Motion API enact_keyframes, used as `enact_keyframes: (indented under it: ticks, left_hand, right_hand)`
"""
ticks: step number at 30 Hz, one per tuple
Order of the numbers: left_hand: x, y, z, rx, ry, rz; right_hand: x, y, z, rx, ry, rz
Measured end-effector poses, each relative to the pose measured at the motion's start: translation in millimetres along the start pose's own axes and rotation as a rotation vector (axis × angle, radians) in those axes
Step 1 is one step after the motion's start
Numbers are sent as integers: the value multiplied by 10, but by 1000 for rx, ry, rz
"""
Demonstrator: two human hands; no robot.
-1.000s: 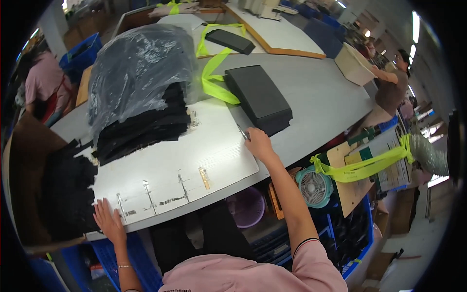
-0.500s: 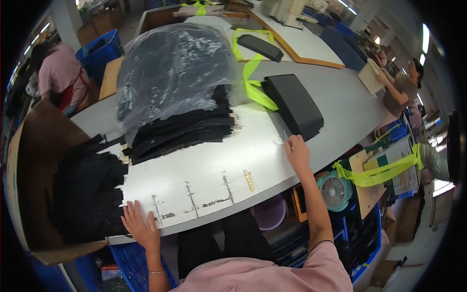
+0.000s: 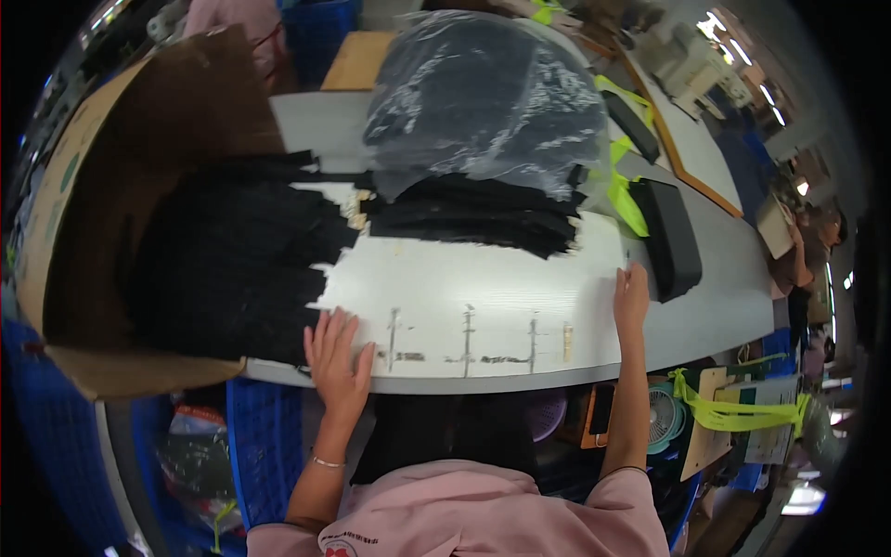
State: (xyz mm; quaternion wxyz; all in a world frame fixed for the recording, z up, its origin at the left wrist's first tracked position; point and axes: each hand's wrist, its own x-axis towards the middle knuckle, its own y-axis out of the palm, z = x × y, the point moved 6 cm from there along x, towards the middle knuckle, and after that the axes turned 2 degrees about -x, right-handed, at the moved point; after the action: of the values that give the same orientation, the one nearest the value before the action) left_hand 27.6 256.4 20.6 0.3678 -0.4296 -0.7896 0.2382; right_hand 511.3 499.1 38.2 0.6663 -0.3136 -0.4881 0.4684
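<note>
My left hand (image 3: 336,362) rests palm down, fingers spread, on the white board (image 3: 445,288) near the table's front edge. Its fingertips touch or nearly touch a pile of black fabric pieces (image 3: 232,260), which spills from a cardboard box lying on its side. At the board's right end, my right hand (image 3: 632,295) is closed in a pinch; something small and thin seems to stick up from the fingers, too small to name. Just right of it lies a dark grey block (image 3: 673,237). Behind the board, more black pieces (image 3: 464,223) lie stacked under a clear plastic bag (image 3: 483,102).
The cardboard box (image 3: 204,102) walls off the table's left side. Yellow-green strips (image 3: 626,200) lie beside the block. Below the table edge are a blue crate (image 3: 264,455), a purple basket (image 3: 548,415) and a small fan (image 3: 661,418). Another person (image 3: 800,251) stands at far right.
The view has turned left, so the table and box appear farther right. My right hand now sits slightly left of the block's near end. My left hand stays by the black pile.
</note>
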Motion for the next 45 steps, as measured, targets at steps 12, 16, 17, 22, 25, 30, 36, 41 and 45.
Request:
enact_keyframes:
  ticks: [12, 16, 17, 22, 25, 30, 36, 41, 45]
  left_hand:
    - [-223, -716, 244, -29, -3, -224]
    - [38, -645, 330, 20, 102, -164]
    - [109, -609, 372, 50, 135, -147]
    - [437, -458, 512, 266, 205, 1]
    - [611, -453, 569, 297, 182, 50]
    - [715, -468, 571, 413, 240, 143]
    - [689, -513, 656, 352, 288, 200]
    - [778, -562, 140, 347, 434, -126]
    - [621, 81, -604, 95, 532, 69]
  right_hand:
    - [-1765, -312, 1595, 549, -83, -74]
    - [-1909, -332, 1746, 1034, 133, 165]
    - [-1952, -369, 1723, 1033, 138, 158]
    - [-2168, -420, 1494, 1171, 291, 264]
    - [-2316, -489, 1313, 1190, 361, 281]
    - [-2528, -468, 972, 1272, 475, 361]
    - [-2604, -508, 729, 1326, 538, 354]
    - [-2626, -485, 712, 1429, 564, 374]
    - [-2565, -461, 860, 1405, 501, 358]
